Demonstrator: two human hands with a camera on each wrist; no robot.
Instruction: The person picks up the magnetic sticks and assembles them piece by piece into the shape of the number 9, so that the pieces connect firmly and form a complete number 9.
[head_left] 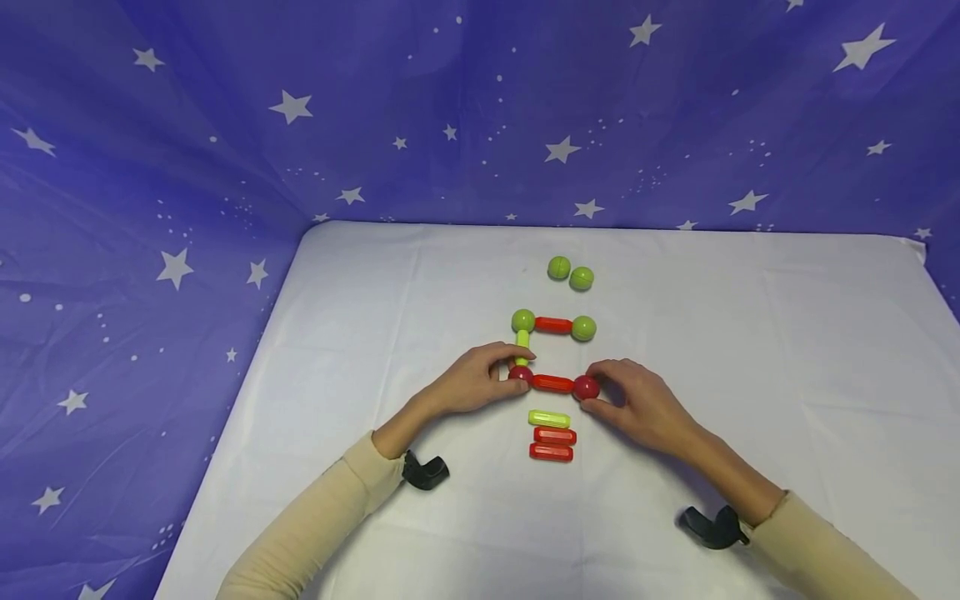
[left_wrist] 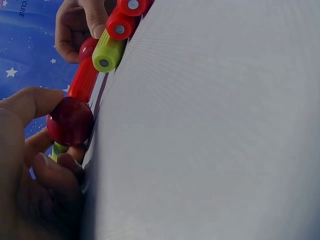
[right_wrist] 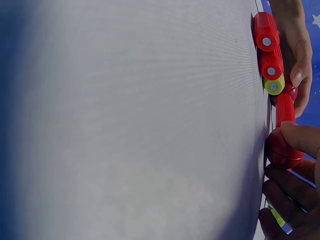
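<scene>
My left hand (head_left: 472, 379) pinches a dark red ball (left_wrist: 70, 121) between thumb and fingers. With thumb and fingers, my right hand (head_left: 637, 404) grips another red ball (head_left: 587, 387). A red rod (head_left: 553, 384) links these two balls. From the left ball a yellow-green rod (head_left: 522, 346) runs away to a green ball (head_left: 523, 321), partly covered by left fingers. A second red rod (head_left: 553, 326) joins that ball to another green ball (head_left: 583, 328) on the right. In the right wrist view, a yellow-green rod end (right_wrist: 279, 217) shows among the right hand's lower fingers.
Nearer the person lie a loose yellow-green rod (head_left: 549, 418) and two red rods (head_left: 555, 436), with metal discs at their ends. Two loose green balls (head_left: 570, 272) sit farther back on the white-covered table (head_left: 750, 333). A starry purple-blue cloth (head_left: 480, 108) hangs behind.
</scene>
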